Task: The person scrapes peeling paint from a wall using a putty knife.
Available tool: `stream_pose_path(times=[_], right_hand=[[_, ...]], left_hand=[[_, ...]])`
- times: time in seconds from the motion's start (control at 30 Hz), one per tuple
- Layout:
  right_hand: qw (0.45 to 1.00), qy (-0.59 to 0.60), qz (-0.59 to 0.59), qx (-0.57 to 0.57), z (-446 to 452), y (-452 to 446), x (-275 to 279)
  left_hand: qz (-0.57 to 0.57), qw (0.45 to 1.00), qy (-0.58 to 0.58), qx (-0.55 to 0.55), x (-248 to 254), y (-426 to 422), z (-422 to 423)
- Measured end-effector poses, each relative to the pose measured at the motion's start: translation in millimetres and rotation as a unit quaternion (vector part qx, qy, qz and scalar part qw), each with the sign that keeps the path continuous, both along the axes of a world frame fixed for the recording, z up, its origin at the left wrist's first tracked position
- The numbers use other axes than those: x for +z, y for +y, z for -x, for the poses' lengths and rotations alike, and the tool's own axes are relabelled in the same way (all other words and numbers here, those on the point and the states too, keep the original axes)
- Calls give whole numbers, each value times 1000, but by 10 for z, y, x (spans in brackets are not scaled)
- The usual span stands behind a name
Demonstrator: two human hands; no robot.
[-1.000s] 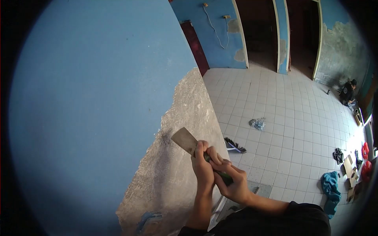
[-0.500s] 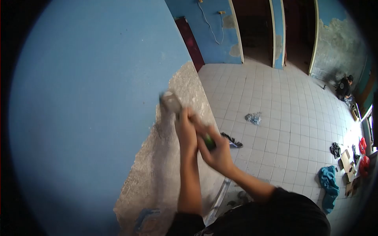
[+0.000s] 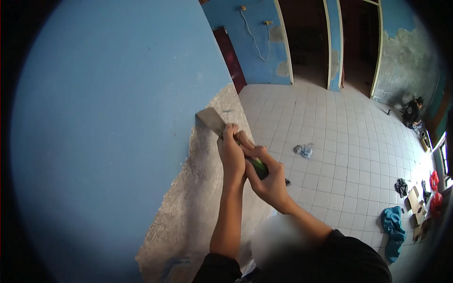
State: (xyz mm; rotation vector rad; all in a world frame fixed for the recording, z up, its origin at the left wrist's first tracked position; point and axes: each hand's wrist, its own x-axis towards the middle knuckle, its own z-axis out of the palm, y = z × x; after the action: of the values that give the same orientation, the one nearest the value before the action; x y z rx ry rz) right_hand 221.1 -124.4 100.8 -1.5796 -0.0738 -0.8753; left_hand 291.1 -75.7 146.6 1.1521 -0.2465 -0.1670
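Observation:
Both my hands grip a scraper with a flat metal blade [image 3: 212, 120] and a green handle [image 3: 259, 166]. My left hand [image 3: 232, 153] is closed near the base of the blade. Behind it, my right hand [image 3: 269, 181] wraps the handle. The blade's edge meets the blue painted wall [image 3: 118, 104] at the border of a bare, rough plaster patch [image 3: 181, 200]. A small bluish streak shows on the plaster to the right of the blade.
The wall's corner edge runs down beside my hands to a white tiled floor [image 3: 325, 174]. A crumpled pile [image 3: 304, 150] lies there. Teal cloth [image 3: 393, 231], cardboard [image 3: 415, 205] and red bags [image 3: 436, 203] lie at right. Another person [image 3: 412, 113] sits by the far wall.
The blade and my hands have shifted a little right in view, and their motion blur has gone. The dark bristly thing on the floor is now mostly hidden behind my right hand.

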Motion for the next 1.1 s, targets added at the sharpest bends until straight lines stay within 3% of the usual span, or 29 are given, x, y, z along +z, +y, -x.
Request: stream_pose_path(times=[0.2, 0.27, 0.33, 0.4, 0.47, 0.67, 0.73, 0.87, 0.93, 1.0, 1.1], right_hand=[[1000, 4, 21, 4, 439, 72, -191], [1000, 1, 24, 13, 411, 153, -216], [999, 14, 33, 9, 162, 249, -155], [997, 41, -61, 34, -86, 212, 56], [998, -42, -35, -9, -131, 51, 109], [999, 13, 32, 20, 419, -41, -49], [998, 16, 57, 22, 264, -12, -69], [999, -32, -19, -7, -171, -49, 112], [998, -46, -40, -9, -28, -96, 141], [1000, 4, 9, -30, 234, -119, 30], [996, -33, 83, -28, 413, -42, -149]], left_hand=[[-7, 999, 6, 42, -152, 76, 469], [-39, 993, 15, 114, -284, 139, 513], [-17, 998, -18, 49, -216, 293, 106], [-4, 1000, -9, 14, 50, 142, -128], [-27, 999, -39, 0, 148, 14, -134], [0, 998, 13, 67, -226, -33, 458], [33, 999, 18, 32, -112, 105, 146], [-8, 999, -46, 19, 242, -101, -109], [-1, 1000, -27, 4, 155, -109, 23], [14, 999, -31, -12, -21, -117, 194], [20, 1000, -1, 20, -254, 19, 336]])
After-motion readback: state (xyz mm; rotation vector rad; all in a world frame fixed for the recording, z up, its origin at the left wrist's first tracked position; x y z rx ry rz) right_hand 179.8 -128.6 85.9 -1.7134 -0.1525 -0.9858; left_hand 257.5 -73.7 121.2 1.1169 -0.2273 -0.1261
